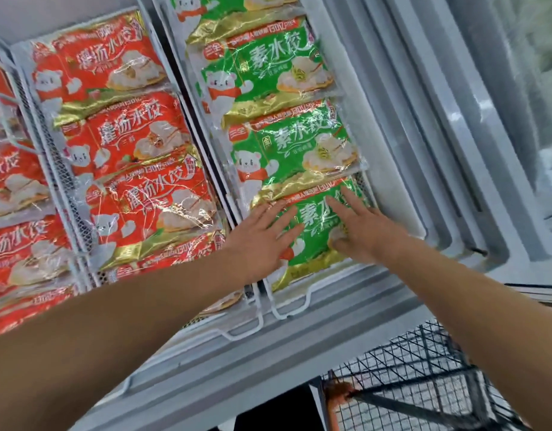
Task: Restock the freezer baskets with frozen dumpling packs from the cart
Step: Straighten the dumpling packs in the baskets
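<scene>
Fingers straight and spread, I see my left hand (262, 234) and right hand (358, 228) lying flat on the nearest green dumpling pack (312, 244), at the front of the right-hand freezer basket (287, 309). Red packs (128, 141) fill the neighbouring basket; the wire cart (424, 384) sits lower right.

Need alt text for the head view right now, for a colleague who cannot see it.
Both hands, left hand and right hand, press flat on the nearest green dumpling pack in the right-hand freezer basket. Red packs fill the basket beside it; a wire cart stands below right.
</scene>
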